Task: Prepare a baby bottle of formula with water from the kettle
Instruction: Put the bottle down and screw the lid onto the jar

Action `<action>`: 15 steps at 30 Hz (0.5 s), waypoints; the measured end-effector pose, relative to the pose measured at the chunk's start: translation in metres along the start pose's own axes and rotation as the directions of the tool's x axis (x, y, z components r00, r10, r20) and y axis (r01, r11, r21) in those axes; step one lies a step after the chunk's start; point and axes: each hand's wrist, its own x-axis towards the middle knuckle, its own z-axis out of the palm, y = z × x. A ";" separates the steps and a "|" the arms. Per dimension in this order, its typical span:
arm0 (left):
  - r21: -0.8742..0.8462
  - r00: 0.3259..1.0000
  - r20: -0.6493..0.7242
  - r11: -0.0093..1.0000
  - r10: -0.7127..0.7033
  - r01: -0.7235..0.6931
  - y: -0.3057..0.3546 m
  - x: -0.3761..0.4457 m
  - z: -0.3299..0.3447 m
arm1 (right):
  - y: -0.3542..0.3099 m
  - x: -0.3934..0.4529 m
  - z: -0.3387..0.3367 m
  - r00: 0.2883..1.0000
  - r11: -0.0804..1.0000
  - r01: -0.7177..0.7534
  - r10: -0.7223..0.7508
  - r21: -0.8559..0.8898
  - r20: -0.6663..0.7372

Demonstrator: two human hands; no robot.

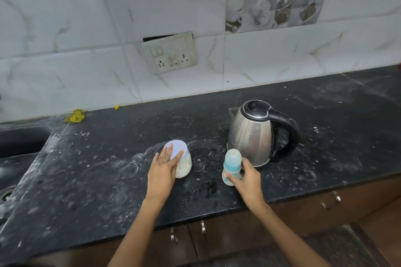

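Head: right hand (pixel 246 180) grips bottle (pixel 231 167), kettle (pixel 251 134) beside.

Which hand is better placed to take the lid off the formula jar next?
Left. The left hand already rests on the jar with fingers across its lid, while the right hand is wrapped around the baby bottle beside the kettle.

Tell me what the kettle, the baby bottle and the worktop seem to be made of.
Kettle: brushed steel by its dull streaky sheen, with a glossy black lid and handle, probably plastic. Baby bottle: translucent plastic, it seems, cloudy with a light blue collar. Worktop: dark polished stone, likely granite, speckled and smeared with white residue.
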 end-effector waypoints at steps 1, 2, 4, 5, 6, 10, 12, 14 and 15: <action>-0.004 1.000 0.001 1.000 0.013 -0.013 -0.002 0.000 -0.001 | -0.004 0.004 0.006 1.000 1.000 0.014 -0.014 -0.002 0.016; -0.009 1.000 -0.001 1.000 0.025 -0.025 -0.004 0.001 -0.002 | -0.006 0.010 0.014 0.999 0.999 0.039 -0.038 -0.004 0.023; -0.016 0.999 -0.006 0.999 0.037 -0.037 -0.006 0.002 -0.004 | -0.016 0.022 0.027 0.997 0.997 0.076 -0.075 -0.019 0.036; -0.022 0.999 -0.008 0.999 0.041 -0.041 -0.008 0.002 -0.004 | -0.022 0.027 0.032 0.996 0.996 0.080 -0.078 -0.027 0.045; -0.026 0.999 -0.014 0.999 0.046 -0.047 -0.010 0.003 -0.004 | -0.025 0.034 0.039 0.995 0.995 0.093 -0.092 -0.025 0.046; -0.029 0.997 -0.033 0.997 0.070 -0.071 -0.011 0.002 -0.002 | -0.035 0.047 0.055 0.996 0.997 0.078 -0.078 -0.002 0.050; -0.027 0.997 -0.044 0.997 0.071 -0.072 -0.012 0.001 0.000 | -0.033 0.046 0.058 0.997 0.997 0.069 -0.069 0.020 0.033; -0.011 0.995 -0.060 0.996 0.086 -0.087 -0.014 0.001 0.001 | -0.028 0.045 0.059 0.998 0.997 0.058 -0.059 0.051 0.029; -0.006 0.994 -0.054 0.996 0.090 -0.090 -0.013 0.001 0.001 | -0.030 0.043 0.058 0.998 0.998 0.038 -0.040 0.059 0.043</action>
